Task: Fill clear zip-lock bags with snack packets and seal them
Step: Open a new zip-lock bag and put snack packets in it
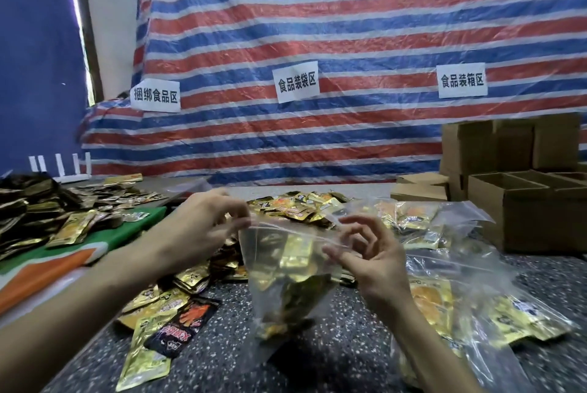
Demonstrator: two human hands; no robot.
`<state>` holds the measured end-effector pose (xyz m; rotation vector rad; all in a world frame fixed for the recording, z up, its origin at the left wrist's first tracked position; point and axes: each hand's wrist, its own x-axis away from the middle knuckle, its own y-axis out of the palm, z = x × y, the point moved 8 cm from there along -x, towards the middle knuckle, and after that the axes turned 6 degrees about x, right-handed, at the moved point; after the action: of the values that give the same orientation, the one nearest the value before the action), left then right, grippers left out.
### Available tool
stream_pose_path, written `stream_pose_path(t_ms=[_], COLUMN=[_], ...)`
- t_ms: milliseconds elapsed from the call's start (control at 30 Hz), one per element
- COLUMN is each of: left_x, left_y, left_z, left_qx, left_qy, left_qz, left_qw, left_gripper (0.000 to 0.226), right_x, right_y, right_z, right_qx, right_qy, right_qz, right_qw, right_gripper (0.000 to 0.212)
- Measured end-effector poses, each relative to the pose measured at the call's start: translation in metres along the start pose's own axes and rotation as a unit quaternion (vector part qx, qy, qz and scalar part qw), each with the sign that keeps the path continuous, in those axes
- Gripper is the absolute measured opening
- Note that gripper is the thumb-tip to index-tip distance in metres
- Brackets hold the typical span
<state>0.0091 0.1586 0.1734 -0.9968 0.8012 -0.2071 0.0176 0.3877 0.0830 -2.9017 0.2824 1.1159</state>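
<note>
1. a clear bag (286, 268) with gold packets (295, 253) inside hangs just above the speckled counter (333, 345), held up between two hands.
2. the left hand (203, 227) pinches the bag's top left corner. the right hand (371, 259), fingers curled, pinches the zip strip at the bag's top right.
3. whether the zip is pressed shut along its whole run cannot be told, as the strip is blurred between the two pinches.
4. risk: the packets ride high, close under the zip. a packet corner caught in the track would likely leave a gap in the seal.
5. risk: the bag hangs from two small pinches. a slip at either corner could tip it and spill its load onto the loose packets (165, 313) lying below and left of the bag.
6. risk: air shut inside may puff the bag and pop the zip once it is laid with the filled bags (460, 297) right of the bag.
7. open boxes (514, 202) stand behind and right of the bag.
</note>
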Motion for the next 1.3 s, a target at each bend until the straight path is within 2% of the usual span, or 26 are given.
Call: stream_pose_path(t_ms=[67, 100, 167, 267, 333, 433, 500, 567, 667, 800, 867, 933, 1067, 1133, 1200, 1267, 1300], left_x=[0.000, -0.001, -0.001, -0.001, 0.001, 0.005, 0.009, 0.012, 0.014, 0.019, 0.023, 0.025, 0.021, 0.019, 0.019, 0.022, 0.025], left_y=[-0.006, -0.008, -0.014, -0.016, -0.010, -0.001, 0.002, 0.006, 0.008, 0.006, 0.007, 0.006, -0.014, -0.027, -0.032, -0.021, -0.010], left_z=[-0.004, -0.006, -0.007, -0.008, -0.009, -0.003, 0.001, 0.006, 0.014, 0.012, 0.013, 0.014, 0.017, 0.015, 0.011, 0.009, 0.008], left_qx=[-0.001, 0.006, 0.034, 0.097, 0.137, 0.114, 0.107, 0.117, 0.088, 0.088, 0.065, 0.037, 0.033, 0.082, 0.118, 0.133, 0.141], left_qy=[-0.003, -0.007, -0.011, -0.023, -0.033, 0.007, 0.034, 0.063, 0.106, 0.070, 0.069, 0.076, 0.090, 0.083, 0.068, 0.055, 0.038], left_qz=[0.007, 0.010, 0.016, 0.006, -0.020, -0.047, -0.059, -0.089, -0.130, -0.191, -0.221, -0.232, -0.161, -0.110, -0.073, -0.085, -0.109], left_qw=[1.000, 1.000, 0.999, 0.995, 0.990, 0.992, 0.992, 0.987, 0.982, 0.975, 0.971, 0.969, 0.982, 0.987, 0.988, 0.986, 0.983], left_gripper=[0.018, 0.017, 0.018, 0.018, 0.019, 0.021, 0.038, 0.053, 0.046, 0.031, 0.026, 0.021, 0.024, 0.022, 0.024, 0.011, 0.017], right_x=[-0.006, -0.010, -0.015, -0.016, -0.012, -0.005, -0.001, 0.005, 0.009, 0.010, 0.007, 0.001, -0.010, -0.010, -0.006, -0.003, -0.003], right_y=[0.006, 0.010, 0.018, 0.028, 0.036, 0.043, 0.042, 0.040, 0.035, 0.031, 0.030, 0.028, 0.020, 0.012, 0.006, 0.001, 0.000], right_z=[-0.015, -0.023, -0.034, -0.050, -0.058, -0.064, -0.066, -0.068, -0.075, -0.090, -0.095, -0.103, -0.119, -0.118, -0.114, -0.109, -0.108], right_qx=[0.072, 0.122, 0.208, 0.271, 0.321, 0.425, 0.467, 0.470, 0.449, 0.432, 0.462, 0.482, 0.481, 0.469, 0.463, 0.481, 0.490], right_qy=[-0.027, -0.039, -0.057, -0.054, -0.043, -0.037, -0.027, -0.007, 0.021, 0.028, 0.011, -0.015, -0.064, -0.037, -0.006, 0.002, -0.002], right_qz=[-0.040, -0.069, -0.137, -0.242, -0.326, -0.404, -0.430, -0.458, -0.479, -0.491, -0.469, -0.422, -0.364, -0.374, -0.391, -0.386, -0.376], right_qw=[0.996, 0.989, 0.967, 0.930, 0.888, 0.809, 0.772, 0.755, 0.754, 0.756, 0.753, 0.768, 0.795, 0.799, 0.795, 0.787, 0.786], right_gripper=[0.056, 0.055, 0.038, 0.015, 0.008, 0.024, 0.028, 0.023, 0.013, 0.007, 0.007, 0.014, 0.011, 0.004, 0.006, 0.008, 0.008])
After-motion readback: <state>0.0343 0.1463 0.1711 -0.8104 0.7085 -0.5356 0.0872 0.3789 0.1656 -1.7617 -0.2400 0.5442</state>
